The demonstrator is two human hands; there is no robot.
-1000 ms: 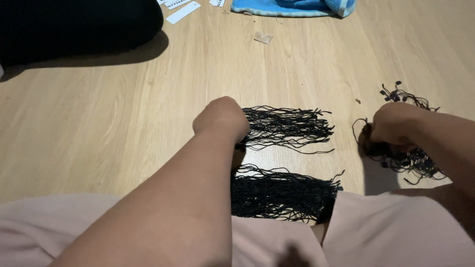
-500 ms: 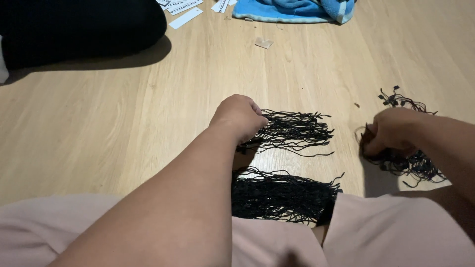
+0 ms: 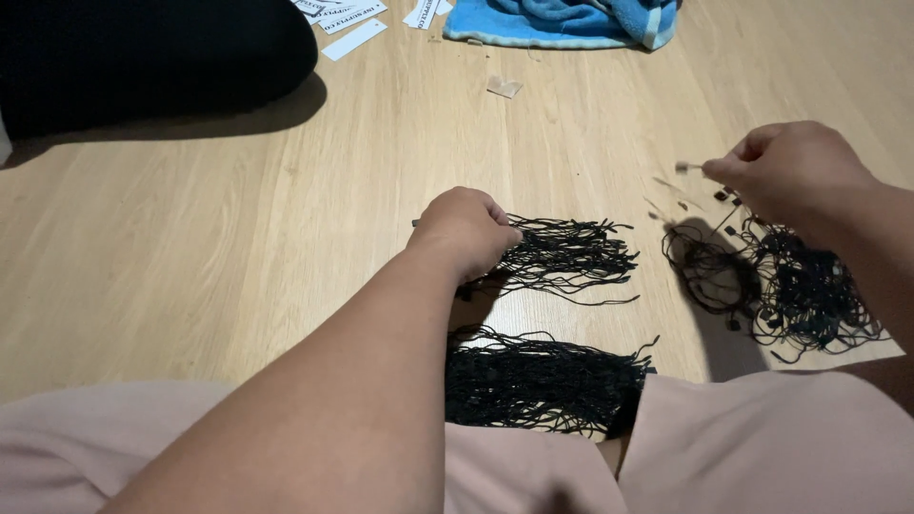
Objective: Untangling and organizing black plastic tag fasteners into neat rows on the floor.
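Head view: two hands among bundles of black cord on a wooden floor

Head-camera footage looks down over pale pink fabric draped across the person's lap onto a light wooden floor. The left hand is clenched, knuckles up, with its fingers closed on the left end of a straightened bundle of black cords that lies flat on the floor and fans out to the right. Nearer the lap, a second, thicker bundle of the same black cords lies parallel to the first, its lower edge touching the pink fabric.

Well apart to the right, the right hand is raised above the floor, thumb and forefinger pinched on a thin black cord that runs down into a tangled heap of cords just below it (small dark end pieces show here and there in the tangle). The heap casts a dark shadow on the floor to its left.

At the top of the picture lies a crumpled blue cloth with a pale edge. Left of it are several white paper tags, and a small pale scrap lies alone on the floor below the cloth. A large black shape fills the upper left corner; what it is cannot be told.
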